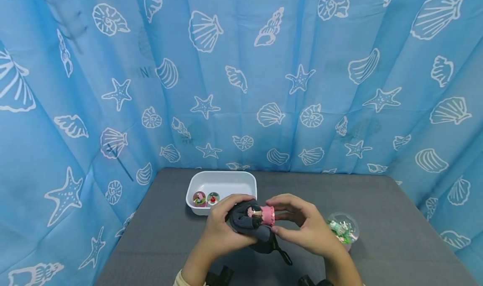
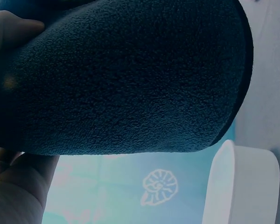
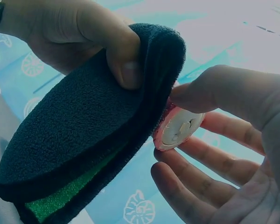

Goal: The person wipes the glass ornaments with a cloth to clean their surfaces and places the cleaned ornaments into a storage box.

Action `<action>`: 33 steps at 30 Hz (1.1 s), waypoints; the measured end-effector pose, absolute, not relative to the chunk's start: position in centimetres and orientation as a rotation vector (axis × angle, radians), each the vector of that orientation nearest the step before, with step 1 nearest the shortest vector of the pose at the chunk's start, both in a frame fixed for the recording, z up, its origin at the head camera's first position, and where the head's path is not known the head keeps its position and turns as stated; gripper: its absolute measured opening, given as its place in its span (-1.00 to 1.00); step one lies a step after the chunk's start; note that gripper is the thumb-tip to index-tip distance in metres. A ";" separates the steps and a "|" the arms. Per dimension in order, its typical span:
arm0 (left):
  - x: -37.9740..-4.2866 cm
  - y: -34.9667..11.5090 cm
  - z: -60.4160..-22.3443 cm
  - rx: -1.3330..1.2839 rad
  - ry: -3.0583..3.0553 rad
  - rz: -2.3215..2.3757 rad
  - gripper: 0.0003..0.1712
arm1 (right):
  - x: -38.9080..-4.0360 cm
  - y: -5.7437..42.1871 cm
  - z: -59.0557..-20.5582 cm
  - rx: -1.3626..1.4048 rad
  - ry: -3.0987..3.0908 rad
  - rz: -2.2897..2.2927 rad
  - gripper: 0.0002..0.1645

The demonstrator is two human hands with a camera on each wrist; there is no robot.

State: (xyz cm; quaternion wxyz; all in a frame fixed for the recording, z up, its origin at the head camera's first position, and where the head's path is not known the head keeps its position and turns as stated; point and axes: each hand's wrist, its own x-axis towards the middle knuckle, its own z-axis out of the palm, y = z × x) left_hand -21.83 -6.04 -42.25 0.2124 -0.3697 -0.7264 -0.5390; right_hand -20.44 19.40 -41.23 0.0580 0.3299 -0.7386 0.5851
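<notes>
A dark grey fleecy cloth [image 1: 241,221] with a green inner side is folded round a small snow globe with a pink base [image 1: 268,215]. My left hand [image 1: 222,229] grips the cloth, its thumb [image 3: 130,70] pressed on the fold in the right wrist view. With thumb and fingertips, my right hand [image 1: 305,225] pinches the pink base, whose pale round underside [image 3: 179,128] faces the right palm. Most of the globe's dome is hidden in the cloth. In the left wrist view the cloth [image 2: 140,79] fills the upper part.
Behind my left hand a white tray [image 1: 222,178] holds two small snow globes, one pinkish [image 1: 199,198] and one with a red figure [image 1: 213,198]. A larger snow globe [image 1: 343,227] stands beyond my right forearm on the grey table [image 1: 151,244]. A blue shell-print curtain [image 1: 241,68] hangs behind.
</notes>
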 end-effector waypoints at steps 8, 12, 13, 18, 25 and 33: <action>-21.8 -6.0 -42.3 -1.019 -2.025 -1.501 -0.12 | -20.4 19.4 -41.1 0.968 -2.241 1.791 -0.47; -21.9 -6.0 -42.3 -1.026 -2.018 -1.511 -0.12 | -20.5 19.5 -41.2 0.981 -2.221 1.771 -0.49; -21.9 -6.0 -42.3 -1.026 -2.017 -1.511 -0.12 | -20.5 19.5 -41.3 0.976 -2.219 1.766 -0.50; -21.8 -6.0 -42.3 -1.022 -2.005 -1.501 -0.10 | -20.6 19.4 -41.5 0.949 -2.207 1.771 -0.55; -21.7 -6.0 -42.3 -1.033 -1.998 -1.490 -0.09 | -20.7 19.4 -41.6 0.928 -2.232 1.872 -0.66; -21.7 -6.1 -42.2 -1.018 -2.017 -1.484 -0.11 | -20.7 19.3 -41.2 0.899 -2.298 1.950 -0.70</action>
